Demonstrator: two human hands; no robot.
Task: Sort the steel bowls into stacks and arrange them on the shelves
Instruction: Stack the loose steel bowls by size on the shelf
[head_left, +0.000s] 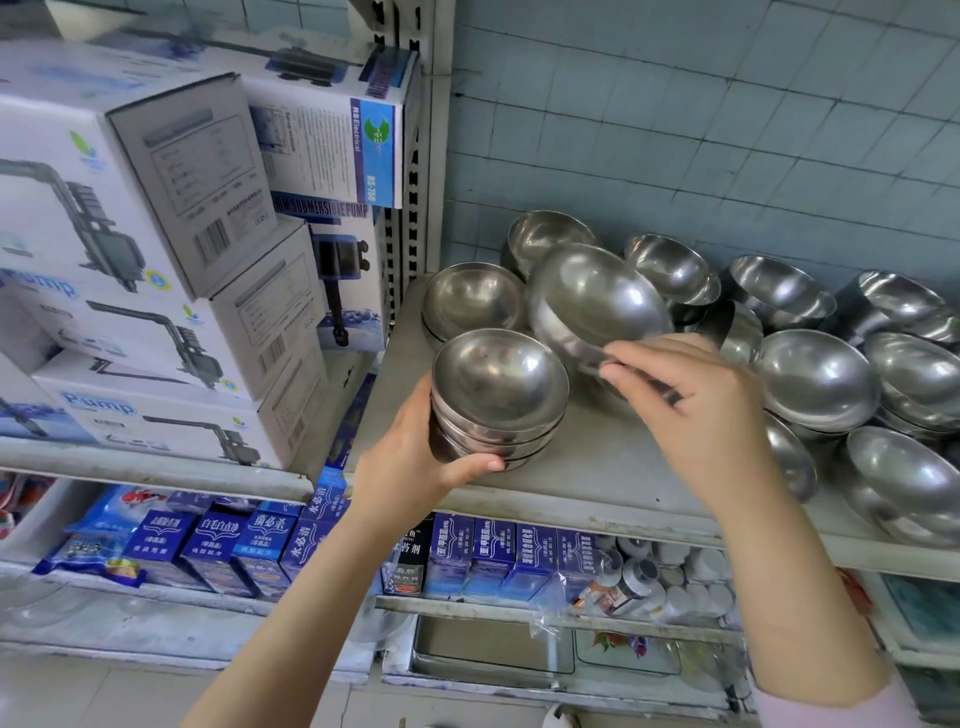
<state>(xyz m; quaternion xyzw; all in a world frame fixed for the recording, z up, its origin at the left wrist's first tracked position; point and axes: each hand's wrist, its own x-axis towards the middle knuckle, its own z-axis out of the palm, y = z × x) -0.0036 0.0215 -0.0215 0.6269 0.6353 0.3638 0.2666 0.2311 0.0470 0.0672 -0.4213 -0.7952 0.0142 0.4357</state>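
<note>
My left hand grips a short stack of steel bowls from below, just above the front left of the grey shelf. My right hand pinches the near rim of a tilted steel bowl behind that stack. Another small stack of bowls stands at the back left, with a further bowl against the wall. Several loose bowls and piles crowd the right half of the shelf.
White pump boxes fill the shelf to the left, beyond a slotted upright. Blue medicine boxes and small bottles line the shelf below. A pale tiled wall backs the bowls.
</note>
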